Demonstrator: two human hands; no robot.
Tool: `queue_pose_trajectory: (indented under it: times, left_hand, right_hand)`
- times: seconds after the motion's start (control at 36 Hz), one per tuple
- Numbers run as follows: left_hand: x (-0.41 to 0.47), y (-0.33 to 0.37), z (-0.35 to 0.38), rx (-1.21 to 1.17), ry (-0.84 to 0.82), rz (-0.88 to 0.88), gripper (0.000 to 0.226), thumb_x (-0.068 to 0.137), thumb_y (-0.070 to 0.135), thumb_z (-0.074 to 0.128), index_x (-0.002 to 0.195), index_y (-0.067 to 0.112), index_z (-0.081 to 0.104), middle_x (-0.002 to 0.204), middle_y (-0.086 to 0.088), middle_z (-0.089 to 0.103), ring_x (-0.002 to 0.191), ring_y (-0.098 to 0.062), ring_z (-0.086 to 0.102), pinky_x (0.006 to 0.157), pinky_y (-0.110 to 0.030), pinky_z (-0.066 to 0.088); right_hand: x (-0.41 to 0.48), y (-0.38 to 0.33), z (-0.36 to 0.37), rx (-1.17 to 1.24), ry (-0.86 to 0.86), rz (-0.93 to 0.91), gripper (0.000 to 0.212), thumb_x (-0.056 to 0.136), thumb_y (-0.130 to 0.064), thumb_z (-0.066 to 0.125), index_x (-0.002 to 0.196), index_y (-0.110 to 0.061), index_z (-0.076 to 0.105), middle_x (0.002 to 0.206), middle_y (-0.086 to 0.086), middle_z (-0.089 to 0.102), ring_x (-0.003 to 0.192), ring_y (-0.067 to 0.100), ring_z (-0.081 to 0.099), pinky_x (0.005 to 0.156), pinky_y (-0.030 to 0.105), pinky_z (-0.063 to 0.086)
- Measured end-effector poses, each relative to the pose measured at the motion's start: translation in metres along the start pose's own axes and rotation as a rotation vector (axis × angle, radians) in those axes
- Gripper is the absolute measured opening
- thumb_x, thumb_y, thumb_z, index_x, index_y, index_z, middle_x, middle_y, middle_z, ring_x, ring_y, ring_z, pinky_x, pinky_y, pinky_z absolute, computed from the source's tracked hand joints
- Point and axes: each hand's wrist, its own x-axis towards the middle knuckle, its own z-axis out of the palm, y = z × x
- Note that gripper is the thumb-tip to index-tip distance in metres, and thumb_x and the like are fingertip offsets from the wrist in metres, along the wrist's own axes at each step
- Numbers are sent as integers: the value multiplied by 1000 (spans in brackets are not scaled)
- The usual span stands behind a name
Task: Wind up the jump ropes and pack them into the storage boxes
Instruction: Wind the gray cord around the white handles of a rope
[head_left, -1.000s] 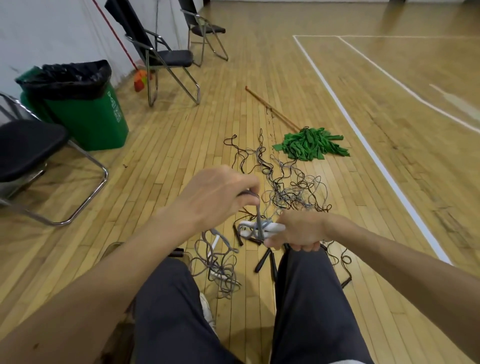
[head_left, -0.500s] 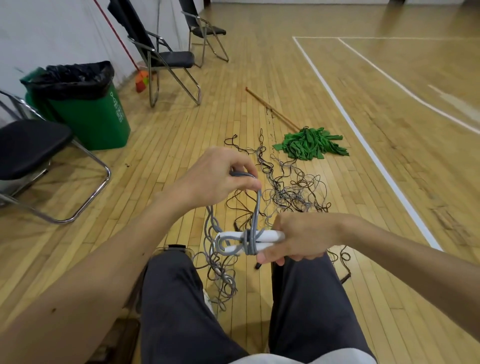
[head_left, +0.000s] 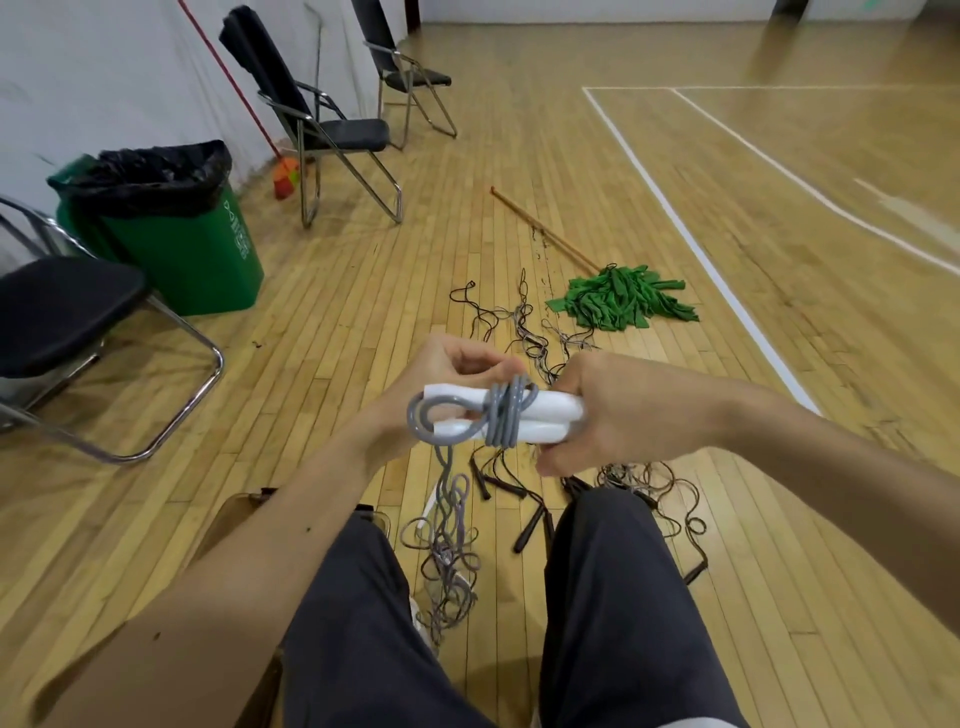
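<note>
I hold a jump rope with two white handles (head_left: 545, 415) side by side, its grey cord (head_left: 506, 415) wound several times round their middle. My right hand (head_left: 618, 410) grips the right ends of the handles. My left hand (head_left: 447, 374) is behind the left ends, fingers curled by the cord wraps. More grey cord (head_left: 447, 525) hangs down to the floor between my knees. A tangle of other jump ropes (head_left: 540, 343) with black handles (head_left: 530, 525) lies on the wooden floor in front of me. No storage box is in view.
A green mop (head_left: 623, 296) with a wooden stick lies past the ropes. A green bin (head_left: 197, 260) with a black bag stands at the left, between folding chairs (head_left: 332, 130). A white court line (head_left: 691, 239) runs on the right.
Both hands have risen and come together. My left hand, which was pulling the cord up above the handles, has come down to the wound bundle, and the cord now sits tight round the handles.
</note>
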Motion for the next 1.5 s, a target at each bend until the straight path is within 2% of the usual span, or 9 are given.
queue_pose_trajectory:
  times: [0.14, 0.25, 0.44, 0.69, 0.89, 1.03, 1.17, 1.28, 1.5]
  left_hand:
    - [-3, -44, -9, 89, 44, -206, 25, 91, 8, 72, 112, 21, 69, 91, 4, 73, 87, -17, 71, 68, -25, 53]
    - [-8, -19, 10, 77, -49, -216, 28, 102, 6, 49, 79, 15, 61, 52, 9, 59, 48, -3, 49, 53, -23, 41]
    - [-14, -18, 21, -111, -3, -211, 52, 92, 51, 46, 66, 10, 64, 57, -5, 59, 60, -22, 57, 62, -32, 48]
    - [-24, -25, 39, -230, -40, -270, 66, 96, 56, 30, 72, 4, 63, 50, -8, 57, 45, -18, 51, 51, -28, 44]
    - [-23, -35, 41, 122, -6, -200, 40, 99, 37, 59, 71, 9, 64, 52, -2, 53, 48, -18, 45, 55, -39, 46]
    - [-23, -35, 42, 394, -29, -187, 42, 99, 36, 56, 76, 1, 59, 60, -5, 53, 55, -23, 52, 63, -47, 49]
    - [-22, -38, 43, 404, -60, -257, 30, 101, 33, 54, 86, 8, 62, 59, 2, 56, 48, -6, 50, 55, -29, 47]
    - [-22, -40, 43, 359, -83, -323, 27, 102, 34, 53, 95, 10, 64, 57, 6, 55, 43, 1, 49, 47, -14, 37]
    - [-11, -36, 36, 569, -34, -315, 40, 101, 39, 54, 85, 3, 65, 62, -2, 56, 52, -18, 49, 58, -42, 51]
  right_hand:
    - [8, 5, -2, 81, 47, -3, 35, 84, -20, 78, 61, -14, 53, 47, -6, 48, 38, 11, 41, 40, 22, 31]
    - [15, 11, -8, 215, 67, -6, 33, 87, -16, 76, 60, -16, 56, 46, -6, 48, 39, 14, 44, 40, 23, 33]
    - [27, 26, -17, 346, 86, 42, 25, 88, -9, 74, 68, -10, 58, 44, -4, 51, 35, 14, 40, 37, 22, 32]
    - [49, 48, -19, 246, 237, 79, 18, 87, -13, 74, 81, -4, 60, 50, -1, 53, 41, 17, 46, 41, 27, 37]
    - [61, 64, -11, 147, 272, 80, 14, 88, -18, 74, 93, -8, 65, 62, 3, 56, 40, 11, 44, 39, 22, 35]
    - [70, 79, 0, 107, 251, 146, 16, 88, -27, 77, 90, -18, 64, 65, 0, 60, 40, 5, 47, 41, 18, 34]
    - [78, 96, 6, 69, 265, 209, 13, 89, -24, 76, 92, -19, 63, 69, 2, 64, 39, 2, 50, 38, 14, 33]
    - [84, 109, 8, -66, 293, 267, 18, 91, -27, 73, 100, -14, 65, 81, 5, 67, 56, 16, 54, 49, 27, 38]
    - [95, 126, 23, -208, 229, 322, 16, 93, -29, 68, 100, -17, 59, 83, 2, 62, 71, 22, 58, 57, 30, 41]
